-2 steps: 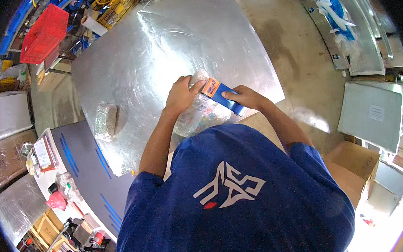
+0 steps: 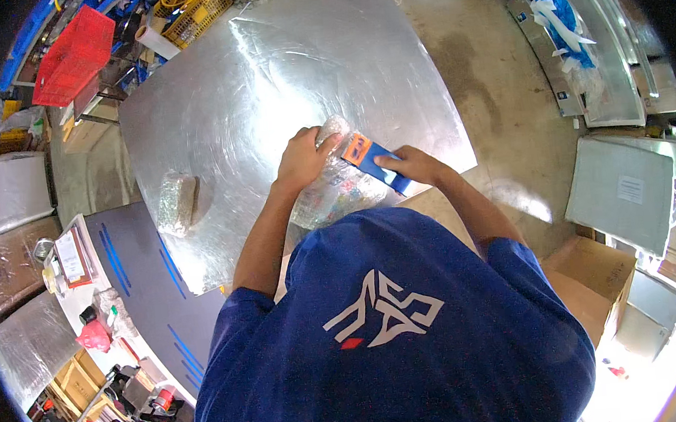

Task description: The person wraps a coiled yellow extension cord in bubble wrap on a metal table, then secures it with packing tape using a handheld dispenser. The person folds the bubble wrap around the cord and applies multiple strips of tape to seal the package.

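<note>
On the shiny metal-topped table (image 2: 356, 43), a clear bubble-wrapped bundle (image 2: 337, 197) lies close against my body, its near part hidden by my blue shirt. My left hand (image 2: 300, 160) grips the far end of this bundle, fingers bent around the wrap. In my right hand (image 2: 414, 165) is a flat, box-like blue object with an orange end (image 2: 372, 159), the thumb lying on top. Its orange end points at my left fingertips, just beside the wrap. Further left on the table rests a second bubble-wrapped package (image 2: 177, 204).
A dark mat with blue stripes (image 2: 140, 266) adjoins the table at left, beside a white cluttered surface. Red (image 2: 76, 57) and yellow crates (image 2: 199, 15) stand beyond the far left edge. An open cardboard box (image 2: 589, 278) and wrapped grey panels (image 2: 622, 189) are at right.
My right hand and the blue-and-orange object have shifted slightly to the right, opening a small gap from my left fingertips. My left hand stays on the bundle.
</note>
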A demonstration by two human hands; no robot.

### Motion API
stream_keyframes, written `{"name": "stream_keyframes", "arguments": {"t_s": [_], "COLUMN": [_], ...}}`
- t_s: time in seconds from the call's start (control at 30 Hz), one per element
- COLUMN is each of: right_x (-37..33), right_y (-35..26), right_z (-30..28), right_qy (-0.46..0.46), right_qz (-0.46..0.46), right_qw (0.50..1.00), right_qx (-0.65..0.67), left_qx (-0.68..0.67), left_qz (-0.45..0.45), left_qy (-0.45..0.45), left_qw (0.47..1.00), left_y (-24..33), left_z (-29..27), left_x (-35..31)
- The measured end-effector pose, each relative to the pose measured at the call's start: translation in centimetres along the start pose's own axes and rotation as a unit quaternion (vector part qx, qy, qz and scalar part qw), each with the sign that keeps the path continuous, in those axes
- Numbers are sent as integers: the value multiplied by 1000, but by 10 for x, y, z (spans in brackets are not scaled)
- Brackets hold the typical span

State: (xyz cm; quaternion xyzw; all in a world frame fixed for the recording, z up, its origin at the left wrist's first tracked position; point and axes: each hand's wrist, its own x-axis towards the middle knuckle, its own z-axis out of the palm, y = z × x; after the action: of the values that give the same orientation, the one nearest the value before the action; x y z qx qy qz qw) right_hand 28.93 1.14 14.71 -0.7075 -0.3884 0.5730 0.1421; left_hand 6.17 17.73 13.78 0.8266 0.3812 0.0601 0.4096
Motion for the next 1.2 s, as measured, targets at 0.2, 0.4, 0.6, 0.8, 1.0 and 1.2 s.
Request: {"name": "stream_keyframes", "arguments": {"t_s": [0.2, 0.4, 0.6, 0.8, 1.0, 1.2], "right_x": [16, 15, -3, -17, -39, -37], "right_y": [25, 4, -91, -139, -128, 9], "right_z": [2, -17, -43, -22, -22, -65], "right_qy": [16, 3, -44, -16, 41, -44], "right_qz": [21, 64, 109, 137, 122, 98], "right_qw": [996, 985, 930, 870, 889, 907], "right_qx": [-84, -160, -349, -473, -439, -406], "left_qx": [59, 104, 142, 120, 109, 23], "left_qz": [-19, -66, -41, -48, -47, -80], "left_qy": [12, 39, 62, 78, 92, 80], "left_qw": [998, 992, 987, 989, 989, 993], "left_y": [10, 23, 40, 45, 41, -12], "left_z": [-1, 9, 17, 15, 14, 3], "left_x": [1, 8, 4, -2, -14, -25]}}
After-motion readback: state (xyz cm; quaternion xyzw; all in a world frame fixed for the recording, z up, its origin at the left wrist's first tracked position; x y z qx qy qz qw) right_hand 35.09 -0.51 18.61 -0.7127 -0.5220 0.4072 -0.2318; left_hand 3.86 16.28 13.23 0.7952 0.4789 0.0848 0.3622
